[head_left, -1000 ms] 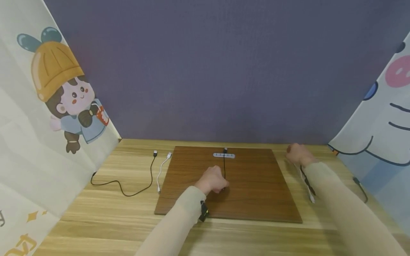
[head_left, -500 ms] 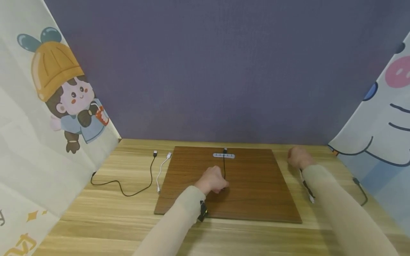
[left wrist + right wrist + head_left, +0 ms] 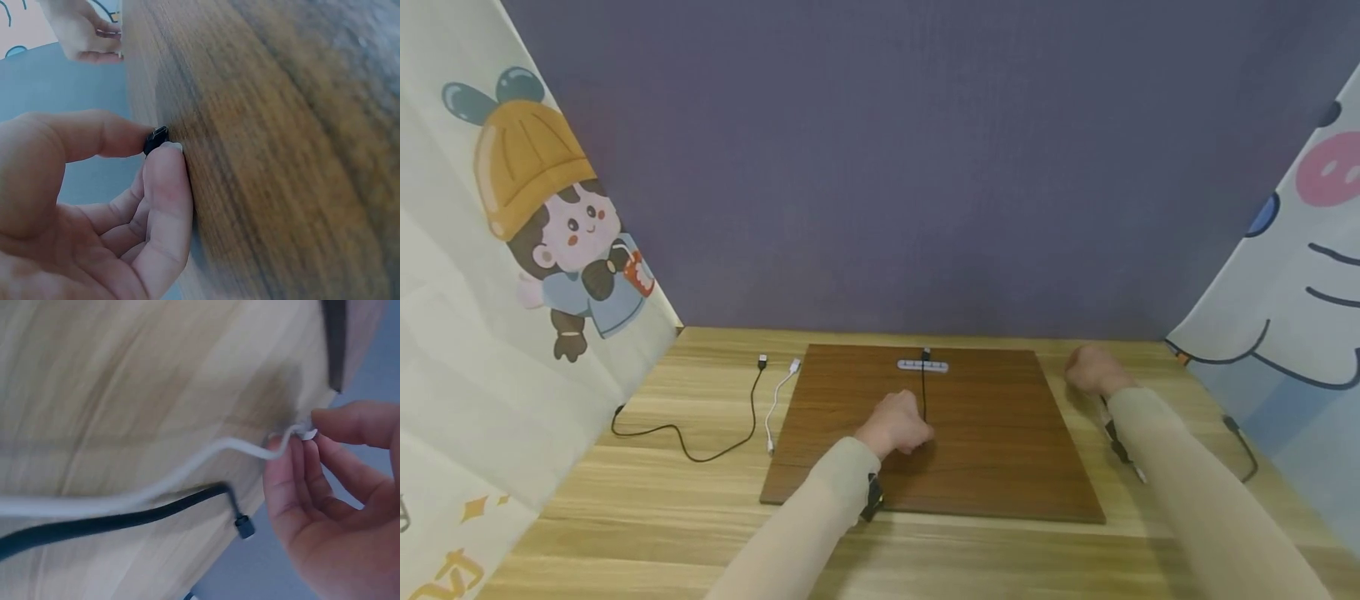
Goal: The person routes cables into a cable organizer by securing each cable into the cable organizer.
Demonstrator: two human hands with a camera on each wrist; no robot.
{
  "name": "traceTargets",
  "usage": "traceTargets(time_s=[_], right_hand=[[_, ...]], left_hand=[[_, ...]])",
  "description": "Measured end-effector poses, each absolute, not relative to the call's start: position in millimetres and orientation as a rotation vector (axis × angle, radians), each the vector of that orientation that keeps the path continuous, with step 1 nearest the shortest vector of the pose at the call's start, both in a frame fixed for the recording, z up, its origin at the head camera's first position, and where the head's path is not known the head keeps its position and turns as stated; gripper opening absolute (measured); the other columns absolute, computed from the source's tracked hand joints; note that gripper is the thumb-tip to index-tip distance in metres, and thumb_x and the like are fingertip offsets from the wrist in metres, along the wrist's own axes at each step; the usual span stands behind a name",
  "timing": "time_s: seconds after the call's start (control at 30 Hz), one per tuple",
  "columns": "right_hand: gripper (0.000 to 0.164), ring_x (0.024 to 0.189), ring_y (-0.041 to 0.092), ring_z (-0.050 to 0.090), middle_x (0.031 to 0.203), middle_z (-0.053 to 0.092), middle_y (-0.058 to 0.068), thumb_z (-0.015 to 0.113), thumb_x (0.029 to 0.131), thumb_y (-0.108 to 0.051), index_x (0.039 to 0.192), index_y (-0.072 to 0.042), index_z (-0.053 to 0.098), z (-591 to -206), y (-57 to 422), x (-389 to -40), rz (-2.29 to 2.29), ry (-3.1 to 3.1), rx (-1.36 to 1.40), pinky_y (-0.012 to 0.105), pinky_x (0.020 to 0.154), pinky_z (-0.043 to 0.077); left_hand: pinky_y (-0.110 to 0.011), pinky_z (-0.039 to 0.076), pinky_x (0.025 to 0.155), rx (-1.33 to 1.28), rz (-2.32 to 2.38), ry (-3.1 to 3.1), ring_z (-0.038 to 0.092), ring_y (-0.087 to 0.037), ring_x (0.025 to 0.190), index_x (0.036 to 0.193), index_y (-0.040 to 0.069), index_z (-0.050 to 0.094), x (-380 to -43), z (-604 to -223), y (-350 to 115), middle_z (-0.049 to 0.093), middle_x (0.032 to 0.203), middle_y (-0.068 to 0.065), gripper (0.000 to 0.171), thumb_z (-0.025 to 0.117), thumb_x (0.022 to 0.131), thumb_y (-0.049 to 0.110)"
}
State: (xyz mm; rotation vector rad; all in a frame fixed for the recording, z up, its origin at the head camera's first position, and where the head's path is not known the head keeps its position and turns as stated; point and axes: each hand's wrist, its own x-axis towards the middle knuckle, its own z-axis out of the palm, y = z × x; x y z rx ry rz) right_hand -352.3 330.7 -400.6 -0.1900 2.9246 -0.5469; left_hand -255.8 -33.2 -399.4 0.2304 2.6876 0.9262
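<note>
My left hand [image 3: 895, 423] is over the brown wooden board [image 3: 1000, 433], pinching the small black plug [image 3: 156, 139] of a black USB cable [image 3: 924, 392] between thumb and finger. That cable runs back to a pale cable-clip strip [image 3: 910, 365], and its USB end lies at the strip. To the right of the board, my right hand [image 3: 1097, 372] pinches the end of a white cable [image 3: 187, 472] close to the table. A black cable [image 3: 125, 520] with a small plug lies beside the white one in the right wrist view.
Left of the board lie a long black USB cable [image 3: 681, 433] and a short white cable [image 3: 775, 400]. Another dark cable [image 3: 1247, 446] rests by the right edge of the wooden table [image 3: 625, 517]. A dark grey panel [image 3: 880, 167] stands behind.
My right hand has shifted slightly beside the board, and the white cable's loose end has swung a little. My left hand keeps its pinch on the black cable in the same place.
</note>
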Motion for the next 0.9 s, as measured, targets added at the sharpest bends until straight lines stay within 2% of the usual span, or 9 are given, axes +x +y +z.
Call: traceTargets(time_s=[0.2, 0.37, 0.67, 0.9], right_hand=[[0.037, 0.093, 0.04, 0.063, 0.106, 0.065, 0.029, 0.058, 0.089, -0.008, 0.116, 0.016, 0.059, -396, 320, -347, -0.7, 2.894, -0.213, 0.05, 0.079, 0.055], [0.028, 0.076, 0.027, 0.061, 0.09, 0.065, 0.019, 0.062, 0.085, -0.004, 0.107, 0.013, 0.062, -390, 307, -344, -0.755, 2.887, -0.25, 0.039, 0.065, 0.054], [0.02, 0.077, 0.026, 0.064, 0.088, 0.071, 0.014, 0.068, 0.085, -0.011, 0.096, 0.006, 0.071, -382, 289, -346, -0.697, 2.968, -0.452, 0.04, 0.069, 0.053], [0.021, 0.084, 0.025, 0.065, 0.094, 0.072, 0.011, 0.069, 0.088, -0.013, 0.101, 0.004, 0.073, -372, 270, -342, -0.81, 2.903, -0.493, 0.041, 0.075, 0.053]], left_hand=[[-0.023, 0.037, 0.04, 0.24, 0.902, 2.707, 0.059, -0.016, 0.046, 0.061, 0.007, 0.059, -256, -403, -30, 0.059, 0.051, -0.003, 0.032, 0.075, 0.088, 0.016], [-0.024, 0.035, 0.04, 0.243, 0.876, 2.729, 0.055, -0.015, 0.043, 0.059, 0.008, 0.059, -255, -405, -27, 0.054, 0.045, 0.0, 0.035, 0.075, 0.088, 0.017], [-0.024, 0.036, 0.039, 0.205, 0.913, 2.733, 0.057, -0.016, 0.043, 0.059, 0.009, 0.057, -257, -406, -25, 0.052, 0.044, 0.0, 0.036, 0.075, 0.089, 0.017], [-0.025, 0.038, 0.041, 0.177, 0.926, 2.766, 0.053, -0.015, 0.041, 0.057, 0.009, 0.059, -256, -406, -22, 0.052, 0.043, 0.0, 0.038, 0.075, 0.09, 0.018]])
